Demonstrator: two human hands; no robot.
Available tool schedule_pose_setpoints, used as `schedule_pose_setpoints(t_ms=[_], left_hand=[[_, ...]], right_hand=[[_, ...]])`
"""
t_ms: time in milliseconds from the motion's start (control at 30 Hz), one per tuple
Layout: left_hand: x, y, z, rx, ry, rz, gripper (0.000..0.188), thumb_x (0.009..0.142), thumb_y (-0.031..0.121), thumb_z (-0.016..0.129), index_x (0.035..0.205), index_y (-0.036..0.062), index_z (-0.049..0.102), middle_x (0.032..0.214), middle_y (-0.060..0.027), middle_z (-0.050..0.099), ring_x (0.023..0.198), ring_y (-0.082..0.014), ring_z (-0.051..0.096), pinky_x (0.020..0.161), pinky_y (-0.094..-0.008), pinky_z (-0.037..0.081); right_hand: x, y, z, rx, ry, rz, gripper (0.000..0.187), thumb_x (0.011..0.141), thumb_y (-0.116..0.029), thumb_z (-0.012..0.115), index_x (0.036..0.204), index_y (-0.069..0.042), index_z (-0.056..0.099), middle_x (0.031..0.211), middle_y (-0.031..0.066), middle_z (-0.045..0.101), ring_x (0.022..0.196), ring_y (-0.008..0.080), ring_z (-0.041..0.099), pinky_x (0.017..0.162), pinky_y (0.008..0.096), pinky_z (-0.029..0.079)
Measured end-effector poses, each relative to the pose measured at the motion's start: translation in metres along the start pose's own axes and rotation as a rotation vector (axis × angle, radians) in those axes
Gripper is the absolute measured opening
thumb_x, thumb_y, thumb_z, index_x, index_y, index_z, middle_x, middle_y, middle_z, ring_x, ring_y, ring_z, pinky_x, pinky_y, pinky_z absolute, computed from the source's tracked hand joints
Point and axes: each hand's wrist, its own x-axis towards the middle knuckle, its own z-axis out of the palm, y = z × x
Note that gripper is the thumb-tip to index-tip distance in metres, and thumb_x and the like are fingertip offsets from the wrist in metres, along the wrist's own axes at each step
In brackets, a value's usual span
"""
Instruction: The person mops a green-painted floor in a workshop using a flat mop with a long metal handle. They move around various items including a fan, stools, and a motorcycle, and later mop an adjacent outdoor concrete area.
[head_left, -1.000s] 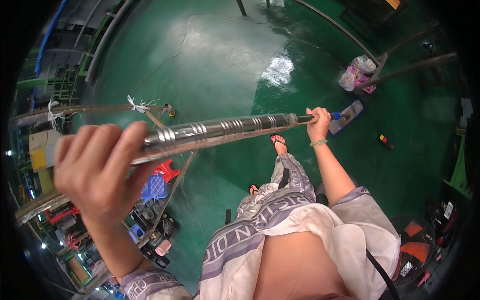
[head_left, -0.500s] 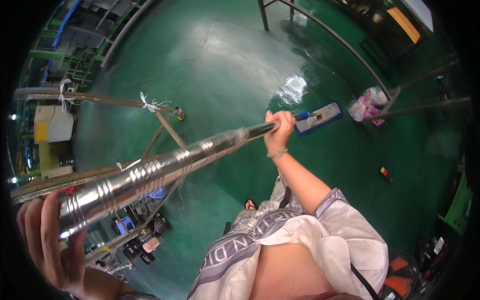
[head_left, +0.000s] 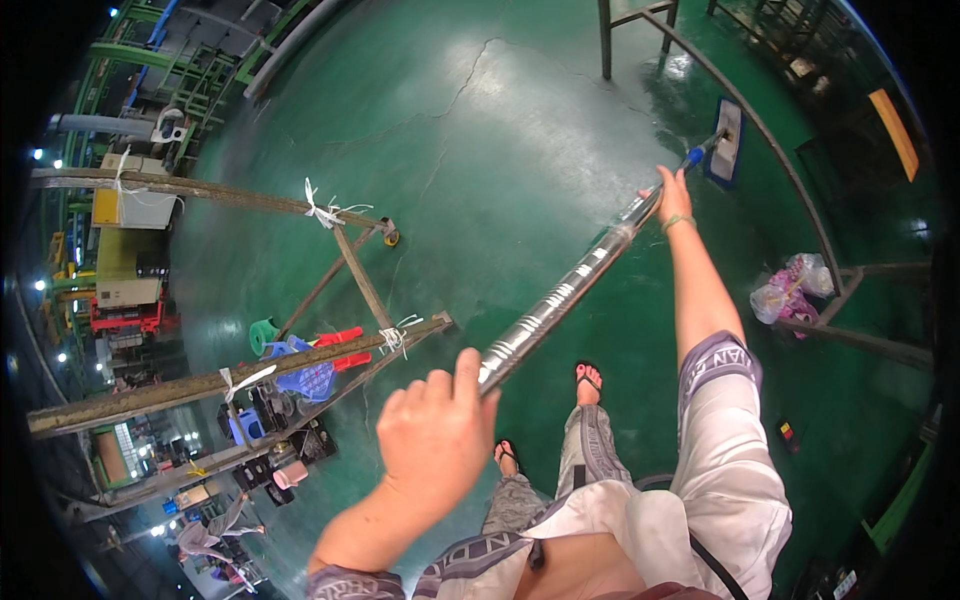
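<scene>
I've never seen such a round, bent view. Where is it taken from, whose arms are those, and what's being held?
There is no machine here: these are a person's own bare hands. A wide fisheye camera on the person's head looks down, so straight edges bend toward the rim. The left hand grips the near end of a long silver pole, and the right hand holds it farther along. At the far end is a flat, blue-edged mop head, seen against the shiny green floor. To the right, plastic bags lie by a metal frame.
</scene>
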Motion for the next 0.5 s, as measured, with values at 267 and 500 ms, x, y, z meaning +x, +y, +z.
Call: schedule_pose_setpoints(t_ms=[267, 500], left_hand=[[-0.011, -0.048, 0.032, -0.190, -0.076, -0.255, 0.041, 0.072, 0.023, 0.074, 0.108, 0.0098, 0.060, 0.065, -0.0090, 0.059, 0.058, -0.0255, 0.060, 0.051, -0.0368, 0.044], [-0.096, -0.127, -0.107, -0.205, -0.087, -0.589, 0.044, 0.065, 0.023, 0.078, 0.099, -0.0009, 0.066, 0.076, -0.0141, 0.066, 0.066, -0.0238, 0.062, 0.060, -0.0336, 0.049]], right_hand=[[-0.005, -0.075, 0.072, -0.456, -0.232, -0.253, 0.050, 0.079, -0.041, 0.066, 0.121, -0.015, 0.058, 0.145, 0.0265, 0.025, 0.138, 0.0385, 0.018, 0.111, 0.0489, 0.018], [-0.126, -0.218, 0.101, -0.155, -0.394, -0.548, 0.036, 0.078, -0.042, 0.067, 0.101, -0.014, 0.067, 0.141, 0.0266, 0.034, 0.136, 0.0436, 0.020, 0.110, 0.0572, 0.013]])
